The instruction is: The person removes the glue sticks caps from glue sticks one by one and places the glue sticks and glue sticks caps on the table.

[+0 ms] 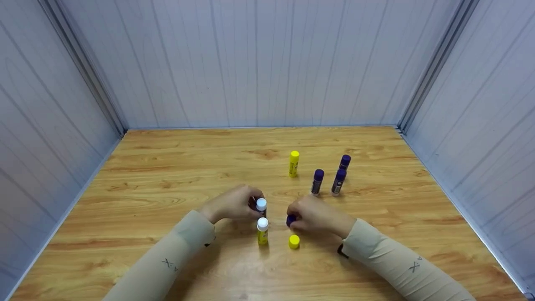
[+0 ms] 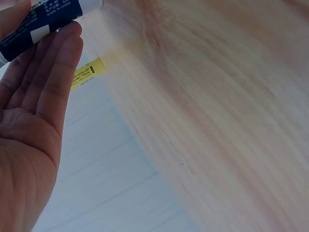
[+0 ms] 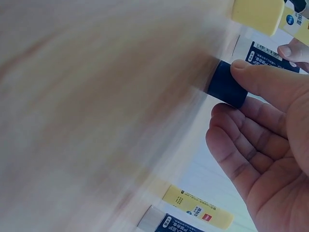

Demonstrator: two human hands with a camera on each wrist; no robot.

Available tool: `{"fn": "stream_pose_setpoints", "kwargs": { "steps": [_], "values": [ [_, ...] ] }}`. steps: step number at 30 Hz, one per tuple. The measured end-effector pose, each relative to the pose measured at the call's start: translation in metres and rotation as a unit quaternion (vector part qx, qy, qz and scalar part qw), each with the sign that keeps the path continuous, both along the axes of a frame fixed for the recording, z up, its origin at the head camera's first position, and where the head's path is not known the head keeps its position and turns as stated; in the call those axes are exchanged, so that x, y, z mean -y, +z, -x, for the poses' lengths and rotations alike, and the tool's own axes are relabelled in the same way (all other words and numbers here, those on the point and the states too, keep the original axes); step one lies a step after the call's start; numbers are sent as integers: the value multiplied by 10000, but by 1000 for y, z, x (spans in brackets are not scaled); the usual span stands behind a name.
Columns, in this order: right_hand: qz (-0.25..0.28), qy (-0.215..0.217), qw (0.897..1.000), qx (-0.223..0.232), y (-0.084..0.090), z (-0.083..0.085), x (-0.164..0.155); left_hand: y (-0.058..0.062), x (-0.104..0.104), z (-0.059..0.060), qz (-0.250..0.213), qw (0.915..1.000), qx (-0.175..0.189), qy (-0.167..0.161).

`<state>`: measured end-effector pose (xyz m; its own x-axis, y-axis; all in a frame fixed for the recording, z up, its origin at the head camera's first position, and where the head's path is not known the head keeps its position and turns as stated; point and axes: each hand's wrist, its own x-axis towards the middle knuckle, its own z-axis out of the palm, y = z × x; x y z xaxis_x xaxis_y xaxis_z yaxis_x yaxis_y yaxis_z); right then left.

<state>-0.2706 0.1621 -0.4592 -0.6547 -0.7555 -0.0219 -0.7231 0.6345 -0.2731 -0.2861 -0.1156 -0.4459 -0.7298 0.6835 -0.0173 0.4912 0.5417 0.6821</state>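
My left hand (image 1: 234,204) grips a dark purple glue stick (image 2: 41,24) between thumb and fingers; its white top shows bare of a cap. Just in front of it a yellow glue stick (image 1: 263,232), also uncapped with a white top, stands upright on the table. To the right, my right hand (image 1: 319,215) pinches a dark purple cap (image 3: 226,84) between thumb and forefinger, at the tabletop. Close to that hand, on the near side, sits a yellow cap (image 1: 294,241). The palm-side fingers of the left hand show in the left wrist view.
Farther back stand a capped yellow glue stick (image 1: 294,164) and three capped purple ones, the nearest of them a purple glue stick (image 1: 317,182) just beyond the right hand. Pale panel walls (image 1: 259,62) enclose the wooden table (image 1: 167,167) at the back and both sides.
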Motion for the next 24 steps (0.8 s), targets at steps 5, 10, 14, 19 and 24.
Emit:
{"fn": "stream_pose_setpoints", "kwargs": {
  "steps": [5,10,14,19,24],
  "values": [
    [-37,5,10000,-20,1,0,0,-1,0,1,-6,10000,-20,-14],
    [-65,-12,10000,-14,2,-1,-1,-1,-1,0,33,10000,49,57],
    [-97,-75,9999,-15,2,-2,-2,0,-3,-1,65,9999,68,128],
    [-238,-251,9994,-5,14,-2,-5,0,-3,-2,53,9999,-16,139],
    [37,-404,9991,-156,39,1,-11,0,-3,-2,134,9997,17,201]
  ]
}}
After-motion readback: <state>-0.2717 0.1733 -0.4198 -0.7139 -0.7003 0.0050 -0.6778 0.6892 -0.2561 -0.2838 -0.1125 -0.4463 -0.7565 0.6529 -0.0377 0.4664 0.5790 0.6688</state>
